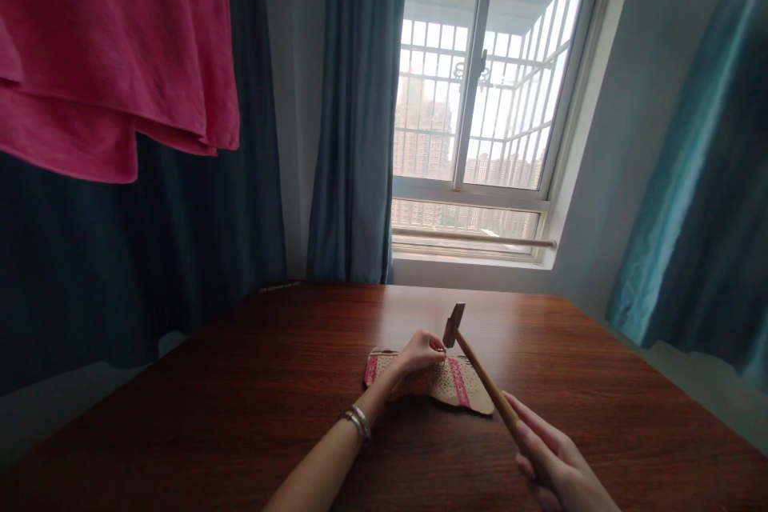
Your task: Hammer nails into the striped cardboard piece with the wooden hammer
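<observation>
My right hand is wrapped round the wooden handle of a hammer, whose dark metal head stands just above and right of my left fingertips. My left hand is closed in a pinch over the far edge of a flat tan piece with dots and pink bands. Whatever is between the left fingertips is too small to make out. The tan piece lies on the table, wavy along its near edge and shaped somewhat like an insole. My left hand and forearm cover its middle part.
The brown wood-grain table spreads out on all sides of the piece. Behind it are a barred window and blue curtains. Pink cloth hangs at upper left. A small thin strip lies at the table's far left edge.
</observation>
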`<state>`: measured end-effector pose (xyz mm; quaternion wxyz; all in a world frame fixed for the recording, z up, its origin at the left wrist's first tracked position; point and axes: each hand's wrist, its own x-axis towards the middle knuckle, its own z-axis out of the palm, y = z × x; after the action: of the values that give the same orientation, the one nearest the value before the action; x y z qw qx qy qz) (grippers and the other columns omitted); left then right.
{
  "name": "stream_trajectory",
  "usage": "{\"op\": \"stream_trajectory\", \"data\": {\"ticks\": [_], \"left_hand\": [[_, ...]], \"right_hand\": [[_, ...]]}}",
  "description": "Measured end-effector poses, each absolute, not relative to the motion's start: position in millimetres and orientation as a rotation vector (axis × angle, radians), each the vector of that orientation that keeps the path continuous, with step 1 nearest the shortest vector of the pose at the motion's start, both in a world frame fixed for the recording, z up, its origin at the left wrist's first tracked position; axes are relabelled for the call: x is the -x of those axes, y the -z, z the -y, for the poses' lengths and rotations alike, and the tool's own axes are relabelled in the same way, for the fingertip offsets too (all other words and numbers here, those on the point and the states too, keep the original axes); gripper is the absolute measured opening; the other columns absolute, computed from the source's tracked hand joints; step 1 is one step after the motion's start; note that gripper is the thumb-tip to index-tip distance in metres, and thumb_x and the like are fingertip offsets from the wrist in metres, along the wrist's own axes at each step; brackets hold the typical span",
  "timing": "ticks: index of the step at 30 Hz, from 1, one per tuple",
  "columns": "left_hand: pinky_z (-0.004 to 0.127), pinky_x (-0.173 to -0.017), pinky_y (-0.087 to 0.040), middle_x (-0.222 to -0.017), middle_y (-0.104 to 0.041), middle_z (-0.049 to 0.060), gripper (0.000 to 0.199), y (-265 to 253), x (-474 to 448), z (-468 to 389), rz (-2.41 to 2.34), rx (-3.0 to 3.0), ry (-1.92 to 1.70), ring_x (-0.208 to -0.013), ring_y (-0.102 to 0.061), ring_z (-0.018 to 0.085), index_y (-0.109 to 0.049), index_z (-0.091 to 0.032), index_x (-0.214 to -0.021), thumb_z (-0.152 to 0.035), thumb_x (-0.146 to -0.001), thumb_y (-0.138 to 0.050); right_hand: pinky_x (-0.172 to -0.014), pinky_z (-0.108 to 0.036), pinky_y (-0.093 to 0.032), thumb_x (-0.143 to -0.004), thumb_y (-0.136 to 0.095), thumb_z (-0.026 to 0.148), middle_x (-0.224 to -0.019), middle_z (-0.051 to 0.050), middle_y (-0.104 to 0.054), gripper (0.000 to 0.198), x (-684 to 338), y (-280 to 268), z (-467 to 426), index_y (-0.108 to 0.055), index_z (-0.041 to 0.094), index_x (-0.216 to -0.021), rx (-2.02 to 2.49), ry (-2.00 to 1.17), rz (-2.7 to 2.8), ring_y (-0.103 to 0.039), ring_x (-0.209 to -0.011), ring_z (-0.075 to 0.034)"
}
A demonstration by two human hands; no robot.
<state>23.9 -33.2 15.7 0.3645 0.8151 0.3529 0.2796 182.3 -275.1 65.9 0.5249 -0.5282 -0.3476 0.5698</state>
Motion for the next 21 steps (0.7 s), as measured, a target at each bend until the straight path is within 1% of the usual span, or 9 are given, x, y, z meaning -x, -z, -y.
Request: {"op": "stream_trajectory", "data": {"ticks": [5,11,13,16,18,21], "left_hand": [[0.02,-0.056,-0.036,-0.07,-0.064,0.002,0.025,-18,-24,36,-0.876,-2.11,-0.739,-0.065,-0.054,0.014,-0.069,-0.009,-0.077,-0.023,-0.063,-0.055],[0.019,-0.055,-0.034,-0.069,-0.063,0.002,0.025,-19,-24,37,-0.894,-2.097,-0.719,-0.063,-0.052,0.013,-0.069,-0.009,-0.078,-0.023,-0.063,-0.054],[0.019,-0.053,-0.033,-0.067,-0.062,0.002,0.025,-18,-24,36,-0.894,-2.089,-0.711,-0.061,-0.051,0.012,-0.069,-0.008,-0.076,-0.022,-0.062,-0.054],[0.019,-0.053,-0.032,-0.065,-0.061,0.001,0.024,-17,-25,36,-0.897,-2.073,-0.719,-0.06,-0.049,0.012,-0.069,-0.008,-0.075,-0.021,-0.061,-0.054],[0.019,-0.053,-0.032,-0.065,-0.06,0.001,0.025,-18,-25,36,-0.908,-2.058,-0.714,-0.06,-0.049,0.012,-0.069,-0.008,-0.075,-0.022,-0.06,-0.054],[0.019,-0.053,-0.031,-0.065,-0.06,0.001,0.026,-18,-25,37,-0.912,-2.045,-0.717,-0.06,-0.048,0.012,-0.069,-0.008,-0.075,-0.022,-0.06,-0.053]], "right_hand": [[-0.027,-0.012,-0.011,-0.063,-0.06,0.059,-0.046,0.008,-0.044,0.08,-178,-76,276,-0.036,0.024,-0.131,1.382,-1.317,0.857,-0.027,-0.027,-0.001],[-0.029,-0.012,-0.01,-0.064,-0.059,0.06,-0.047,0.007,-0.045,0.081,-175,-84,278,-0.034,0.024,-0.133,1.355,-1.345,0.885,-0.023,-0.028,0.0],[-0.03,-0.012,-0.01,-0.062,-0.061,0.059,-0.046,0.008,-0.042,0.085,-173,-82,277,-0.033,0.022,-0.133,1.335,-1.363,0.893,-0.023,-0.03,0.0],[-0.032,-0.012,-0.01,-0.057,-0.067,0.058,-0.046,0.01,-0.034,0.093,-172,-74,274,-0.032,0.017,-0.133,1.26,-1.338,0.859,-0.026,-0.035,-0.002],[-0.032,-0.012,-0.009,-0.057,-0.067,0.058,-0.046,0.01,-0.032,0.093,-172,-70,272,-0.033,0.016,-0.133,1.249,-1.324,0.849,-0.025,-0.035,-0.002],[-0.032,-0.013,-0.007,-0.061,-0.063,0.06,-0.046,0.01,-0.034,0.088,-174,-70,271,-0.034,0.018,-0.133,1.278,-1.342,0.884,-0.019,-0.032,0.0]]}}
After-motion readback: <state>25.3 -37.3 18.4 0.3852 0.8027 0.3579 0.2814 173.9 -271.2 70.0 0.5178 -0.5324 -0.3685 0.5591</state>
